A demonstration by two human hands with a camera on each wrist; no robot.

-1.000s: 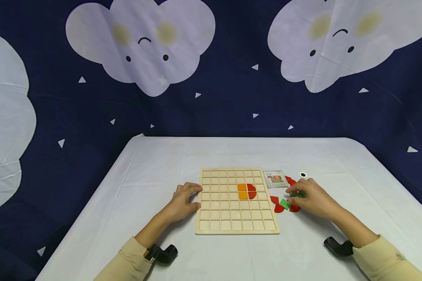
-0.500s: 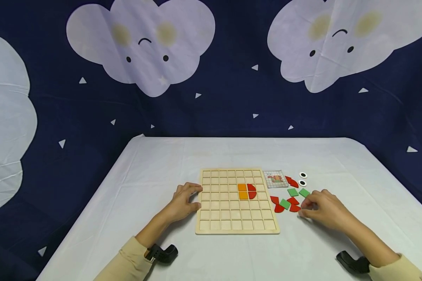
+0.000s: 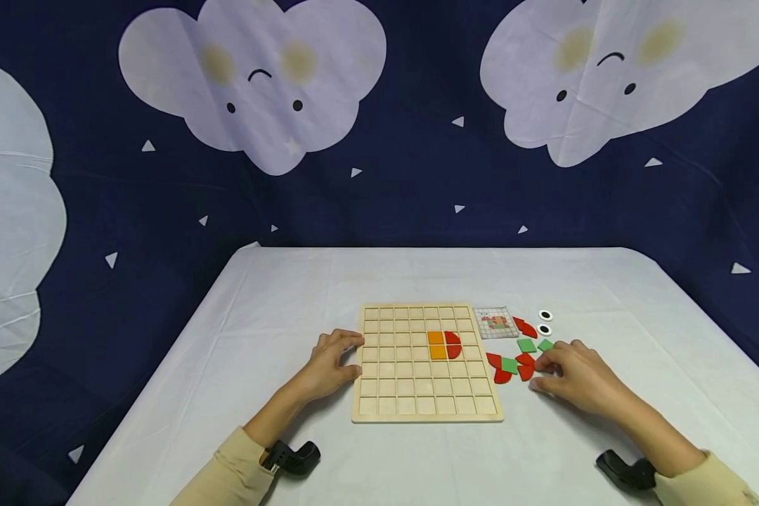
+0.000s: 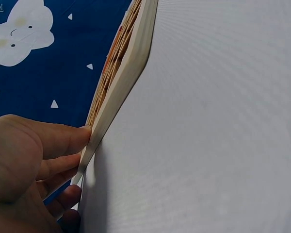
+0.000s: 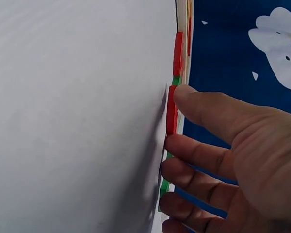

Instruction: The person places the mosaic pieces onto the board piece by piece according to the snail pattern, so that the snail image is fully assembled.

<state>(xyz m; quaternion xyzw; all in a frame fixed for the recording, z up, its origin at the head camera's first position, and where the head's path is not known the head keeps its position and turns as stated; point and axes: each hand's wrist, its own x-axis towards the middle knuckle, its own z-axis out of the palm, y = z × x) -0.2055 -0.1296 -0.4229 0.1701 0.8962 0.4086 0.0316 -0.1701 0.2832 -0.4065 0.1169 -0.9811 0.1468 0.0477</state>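
Note:
My left hand (image 3: 325,365) rests at the left edge of a wooden grid board (image 3: 405,388), its thumb and fingertips against the rim. Set into the board are two orange squares (image 3: 437,345) and two red quarter-circle pieces (image 3: 452,339). Right of it, my right hand (image 3: 578,372) has its thumb and index finger at opposite ends of a red quarter-circle piece (image 5: 171,110), lying on the cloth. Beside this piece lie a green square (image 3: 509,365) and more red pieces (image 3: 493,360). The right fingers partly cover another green square (image 3: 546,345).
A small pattern card (image 3: 496,322) lies against the board's right side. Near it are two red pieces (image 3: 524,327), two white discs with black centres (image 3: 545,329) and a green square (image 3: 526,346). White cloth (image 3: 329,281) covers the table; a dark cloud-print curtain (image 3: 417,190) hangs behind.
My right hand drew back right from the green squares, uncovering pieces, then came slightly left to the red ones. A red piece and the near green square shifted and turned. The left hand stayed.

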